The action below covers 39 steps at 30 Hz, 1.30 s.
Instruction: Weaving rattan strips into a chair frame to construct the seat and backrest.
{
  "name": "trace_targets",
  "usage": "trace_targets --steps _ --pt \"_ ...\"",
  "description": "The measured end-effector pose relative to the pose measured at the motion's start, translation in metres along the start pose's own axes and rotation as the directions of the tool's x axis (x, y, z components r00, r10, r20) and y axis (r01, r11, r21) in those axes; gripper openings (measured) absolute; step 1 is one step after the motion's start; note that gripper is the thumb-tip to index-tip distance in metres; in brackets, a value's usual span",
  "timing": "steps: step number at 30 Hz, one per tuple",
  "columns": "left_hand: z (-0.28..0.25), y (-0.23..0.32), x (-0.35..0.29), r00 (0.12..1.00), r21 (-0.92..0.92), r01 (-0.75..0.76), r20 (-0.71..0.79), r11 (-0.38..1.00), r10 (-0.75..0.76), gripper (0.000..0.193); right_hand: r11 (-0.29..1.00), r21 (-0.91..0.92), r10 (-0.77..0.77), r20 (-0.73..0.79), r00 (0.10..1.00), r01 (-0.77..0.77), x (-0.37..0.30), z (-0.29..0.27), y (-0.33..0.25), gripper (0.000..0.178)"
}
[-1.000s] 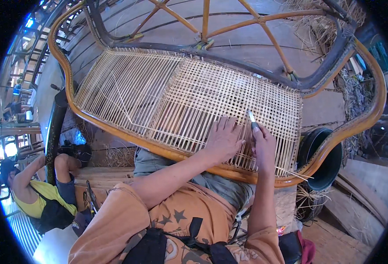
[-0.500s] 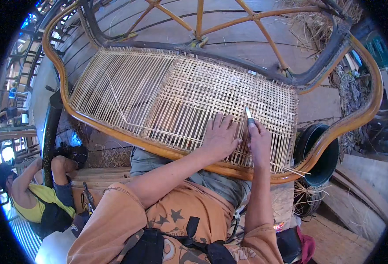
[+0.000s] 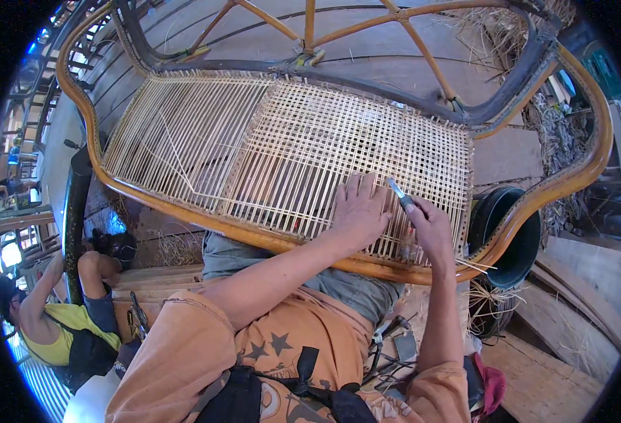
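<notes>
A rattan frame (image 3: 265,240) lies across my lap, its panel of woven cane strips (image 3: 367,130) stretched inside it. The weave is dense toward the far right; at the left mostly strips in one direction show. My left hand (image 3: 359,206) rests on the near middle of the weave, fingers spread and pointing away from me. Just right of it, my right hand (image 3: 431,227) is closed on a small knife (image 3: 401,194) with a dark green handle. The knife's short pale blade points up and left over the weave, close to my left fingertips. I cannot tell if it touches the strips.
A dark green bucket (image 3: 518,236) stands beyond the frame's right end. Fibre scraps (image 3: 562,151) and wooden boards (image 3: 578,303) lie at the right. A person in a yellow top (image 3: 78,321) sits at the lower left, near pliers (image 3: 138,317). Metal tools (image 3: 388,345) lie by my right side.
My right hand has shifted right and turned, tilting the knife more to the left. My left hand has moved slightly right across the weave. The view has shifted a little.
</notes>
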<state>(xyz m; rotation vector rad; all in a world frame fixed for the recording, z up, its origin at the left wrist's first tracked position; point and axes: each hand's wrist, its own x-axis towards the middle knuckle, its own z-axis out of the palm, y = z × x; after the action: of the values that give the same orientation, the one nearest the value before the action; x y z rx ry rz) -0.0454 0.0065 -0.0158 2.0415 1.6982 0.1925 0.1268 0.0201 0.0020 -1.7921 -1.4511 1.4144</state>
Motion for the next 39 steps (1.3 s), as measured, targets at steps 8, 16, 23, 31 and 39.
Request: trace_targets --steps 8,16,23,31,39 --pt "0.000 -0.003 0.001 1.000 -0.047 0.001 0.019 0.999 0.000 0.056 0.810 -0.547 -0.122 0.199 0.972 0.214 0.020 -0.015 -0.053 0.031" --pt "-0.001 0.000 0.000 0.999 -0.055 -0.014 0.043 0.998 0.016 0.058 0.790 -0.592 -0.093 0.144 0.985 0.161 0.017 -0.022 -0.047 0.028" --pt "-0.008 0.010 0.003 0.994 -0.011 -0.107 0.016 0.994 0.108 0.058 0.909 -0.417 -0.014 -0.028 1.000 0.001 0.006 -0.059 -0.047 0.029" --pt "0.004 0.020 0.013 0.996 -0.041 -0.066 0.060 0.997 0.068 0.052 0.869 -0.482 -0.079 0.079 0.994 0.108 0.020 -0.057 -0.040 0.028" --pt "0.023 0.016 0.009 0.995 -0.026 -0.078 -0.056 0.997 0.077 0.054 0.679 -0.694 -0.065 0.267 0.961 0.239 0.047 -0.060 -0.049 0.027"
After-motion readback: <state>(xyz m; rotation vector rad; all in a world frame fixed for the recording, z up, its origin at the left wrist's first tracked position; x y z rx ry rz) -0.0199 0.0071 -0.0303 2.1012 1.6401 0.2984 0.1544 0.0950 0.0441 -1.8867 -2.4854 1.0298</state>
